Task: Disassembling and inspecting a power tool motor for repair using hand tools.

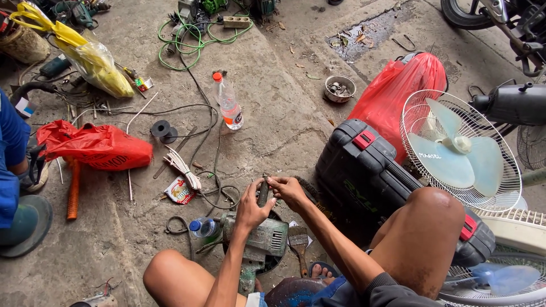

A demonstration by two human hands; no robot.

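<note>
My left hand [250,207] grips the upright dark metal shaft [263,192] that sticks up from a worn grey-green power tool [259,239] standing on the concrete between my knees. My right hand [287,190] pinches the top of the same shaft from the right. A paintbrush [298,239] lies beside the tool, close to my right forearm. A small clear bottle with a blue cap [202,227] lies just left of the tool.
A black tool case with red latches [364,170] stands at my right, beside a white fan [460,153] and a red plastic bag [398,91]. Cables, a plastic bottle [228,105], another red bag [96,146] and a metal bowl [340,88] litter the floor. Another person in blue [11,165] sits at left.
</note>
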